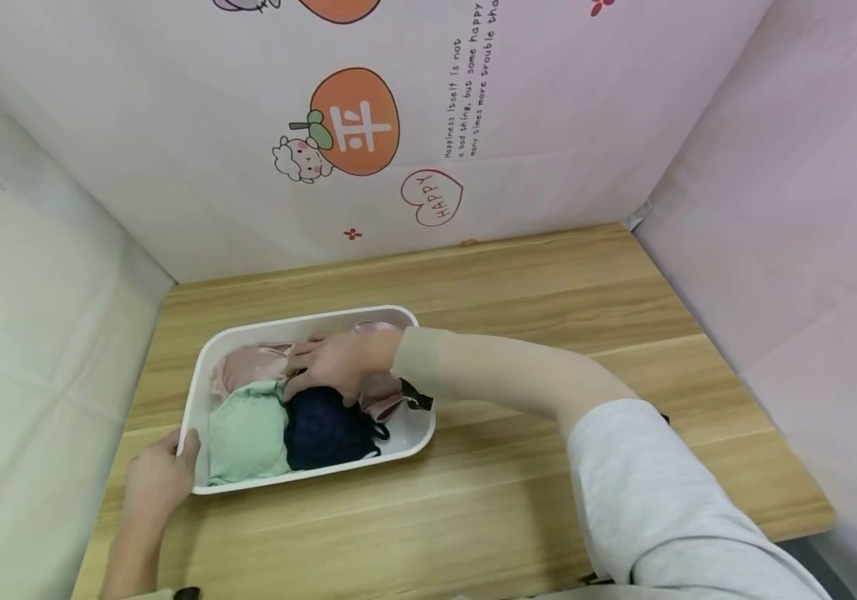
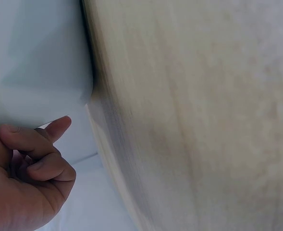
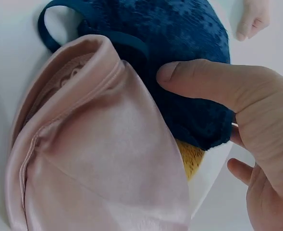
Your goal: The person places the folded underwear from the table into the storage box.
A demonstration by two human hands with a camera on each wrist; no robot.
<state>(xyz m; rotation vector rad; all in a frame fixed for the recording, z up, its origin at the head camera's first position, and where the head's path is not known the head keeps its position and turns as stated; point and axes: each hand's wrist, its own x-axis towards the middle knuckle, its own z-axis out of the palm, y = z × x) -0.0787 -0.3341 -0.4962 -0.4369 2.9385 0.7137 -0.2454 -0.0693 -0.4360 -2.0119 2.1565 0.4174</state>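
In the head view a white plastic tub (image 1: 312, 477) holds several folded bras side by side. A mint-green bra (image 1: 248, 433) is at the near left and a navy lace bra (image 1: 327, 429) lies to its right. Pink satin bras (image 1: 252, 367) are behind them, and one pink cup (image 3: 107, 144) fills much of the right wrist view. My left hand (image 1: 161, 475) grips the tub's left end, thumb over the rim. Reaching inside, my right hand (image 1: 342, 360) has its thumb (image 3: 199, 79) on the navy lace, with fingers partly hidden behind that bra's edge.
The tub stands on a wood-grain table (image 1: 518, 467) toward its left side. Printed white cloth (image 1: 533, 150) hangs behind, with plain cloth walls left and right. A mustard-yellow patch (image 3: 191, 159) shows between the pink and navy bras.
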